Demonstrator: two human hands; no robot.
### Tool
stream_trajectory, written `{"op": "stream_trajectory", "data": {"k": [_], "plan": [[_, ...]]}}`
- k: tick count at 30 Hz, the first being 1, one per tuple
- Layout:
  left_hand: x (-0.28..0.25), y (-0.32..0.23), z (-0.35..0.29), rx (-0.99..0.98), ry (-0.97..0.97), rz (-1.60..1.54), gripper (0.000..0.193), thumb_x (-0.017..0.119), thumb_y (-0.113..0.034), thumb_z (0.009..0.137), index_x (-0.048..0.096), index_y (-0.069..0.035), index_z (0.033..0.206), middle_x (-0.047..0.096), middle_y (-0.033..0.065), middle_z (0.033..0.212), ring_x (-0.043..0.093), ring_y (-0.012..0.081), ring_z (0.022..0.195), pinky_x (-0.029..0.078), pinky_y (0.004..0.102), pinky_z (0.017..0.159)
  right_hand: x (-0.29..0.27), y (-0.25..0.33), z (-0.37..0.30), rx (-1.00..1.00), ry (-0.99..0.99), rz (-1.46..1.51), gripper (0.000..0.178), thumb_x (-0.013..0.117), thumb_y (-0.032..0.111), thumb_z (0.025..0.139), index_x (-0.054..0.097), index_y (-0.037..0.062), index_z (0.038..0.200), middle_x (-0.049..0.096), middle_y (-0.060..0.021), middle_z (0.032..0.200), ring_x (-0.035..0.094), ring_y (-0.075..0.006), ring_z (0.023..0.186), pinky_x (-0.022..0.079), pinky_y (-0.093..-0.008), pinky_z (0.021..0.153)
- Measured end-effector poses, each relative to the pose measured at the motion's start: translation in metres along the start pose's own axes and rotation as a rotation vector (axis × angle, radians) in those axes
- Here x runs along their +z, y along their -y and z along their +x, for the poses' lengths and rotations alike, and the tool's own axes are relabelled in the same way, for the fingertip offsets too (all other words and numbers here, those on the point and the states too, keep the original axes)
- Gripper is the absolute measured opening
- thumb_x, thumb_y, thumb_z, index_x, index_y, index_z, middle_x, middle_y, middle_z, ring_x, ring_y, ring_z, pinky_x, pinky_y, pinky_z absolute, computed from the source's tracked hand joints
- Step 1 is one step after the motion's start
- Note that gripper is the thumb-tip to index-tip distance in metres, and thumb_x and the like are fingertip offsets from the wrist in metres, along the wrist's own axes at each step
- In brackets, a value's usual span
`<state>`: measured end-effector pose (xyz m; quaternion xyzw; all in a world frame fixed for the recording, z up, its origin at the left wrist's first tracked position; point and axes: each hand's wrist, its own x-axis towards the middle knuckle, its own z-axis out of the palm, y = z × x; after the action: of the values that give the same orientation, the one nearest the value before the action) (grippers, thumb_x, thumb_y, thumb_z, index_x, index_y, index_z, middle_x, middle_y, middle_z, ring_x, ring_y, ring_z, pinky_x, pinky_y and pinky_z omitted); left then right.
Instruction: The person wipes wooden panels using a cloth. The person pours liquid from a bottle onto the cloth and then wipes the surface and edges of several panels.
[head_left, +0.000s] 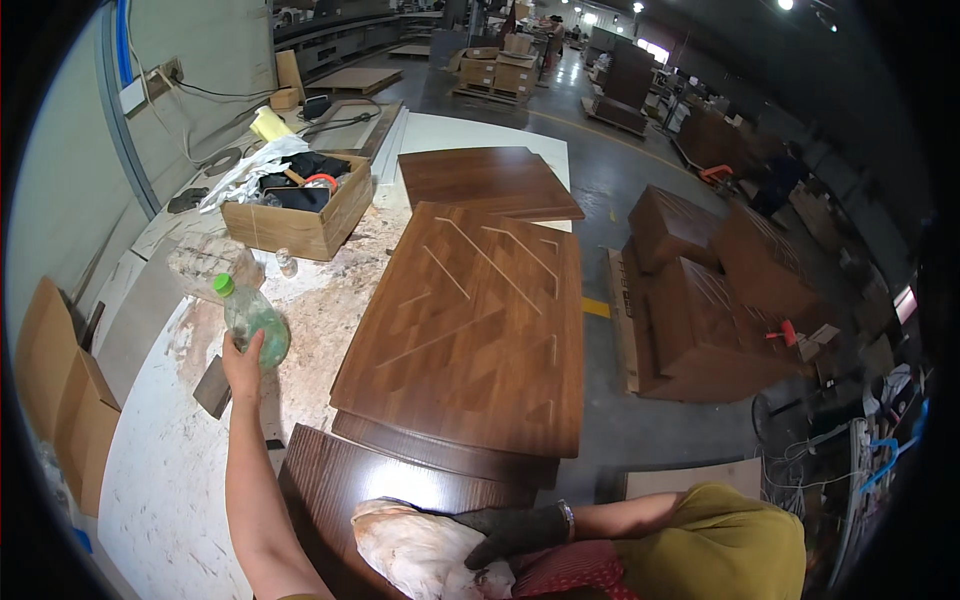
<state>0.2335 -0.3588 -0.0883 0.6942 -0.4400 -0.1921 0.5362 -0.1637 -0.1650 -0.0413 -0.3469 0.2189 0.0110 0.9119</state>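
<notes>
Left hand [243,366] clamped on green-capped bottle [254,318], far out; gloved right hand [512,531] gripping rag [425,550], near body

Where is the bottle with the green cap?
The bottle with the green cap is in the left hand, on the left of the head view, over the white worktable, just left of the grooved brown wooden panel.

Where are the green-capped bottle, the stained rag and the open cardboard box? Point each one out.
Green-capped bottle [257,322]: head view, on its clear body, held by the left hand [243,366].
Stained rag [420,550]: head view, on its bunched cloth, under the gloved right hand [515,530].
Cardboard box [290,230]: head view, on its front wall.
</notes>
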Motion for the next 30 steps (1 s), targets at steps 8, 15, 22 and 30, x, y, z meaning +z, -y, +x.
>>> {"op": "stream_trajectory", "data": {"k": [8, 15, 22, 30], "plan": [[-0.064, -0.068, -0.091, 0.104, -0.03, -0.143, 0.045, 0.066, -0.018, 0.084, 0.052, 0.002, 0.122, 0.059, 0.0132, 0.114, 0.055, 0.0225, 0.103, 0.042, 0.0344, 0.092, -0.01, 0.0, -0.011, -0.195, -0.126, -0.062, 0.066, 0.067, 0.016, 0.083, 0.036, 0.0014, 0.139, 0.052, -0.0101, 0.129, 0.049, -0.0172, 0.117, 0.039, -0.0319, 0.102], [-0.139, -0.126, -0.248, -0.095, 0.244, -0.157, 0.045, 0.069, -0.009, 0.072, 0.054, 0.002, 0.113, 0.061, 0.0103, 0.104, 0.057, 0.0196, 0.097, 0.045, 0.0319, 0.087, 0.01, 0.019, -0.03, -0.499, -0.151, 0.145, 0.069, 0.07, 0.022, 0.082, 0.037, 0.0003, 0.138, 0.05, -0.0099, 0.133, 0.048, -0.0178, 0.121, 0.035, -0.0333, 0.105], [-0.116, -0.154, -0.335, 0.091, 0.544, 0.56, 0.042, 0.071, -0.026, 0.075, 0.054, 0.0, 0.103, 0.064, 0.0239, 0.085, 0.062, 0.0412, 0.08, 0.05, 0.0457, 0.068, 0.018, 0.001, -0.001, -0.387, -0.365, -0.127, 0.063, 0.07, 0.023, 0.082, 0.042, 0.0003, 0.134, 0.055, -0.0091, 0.124, 0.053, -0.0179, 0.114, 0.041, -0.034, 0.099], [-0.122, -0.162, -0.337, 0.355, 0.58, 0.819, 0.042, 0.067, -0.021, 0.078, 0.05, -0.006, 0.114, 0.063, 0.0165, 0.087, 0.062, 0.0347, 0.08, 0.049, 0.0437, 0.067, 0.043, 0.002, -0.005, -0.623, -0.235, -0.047, 0.068, 0.071, 0.017, 0.078, 0.038, 0.0006, 0.135, 0.054, -0.0133, 0.126, 0.056, -0.0225, 0.112, 0.046, -0.0356, 0.097]]}}
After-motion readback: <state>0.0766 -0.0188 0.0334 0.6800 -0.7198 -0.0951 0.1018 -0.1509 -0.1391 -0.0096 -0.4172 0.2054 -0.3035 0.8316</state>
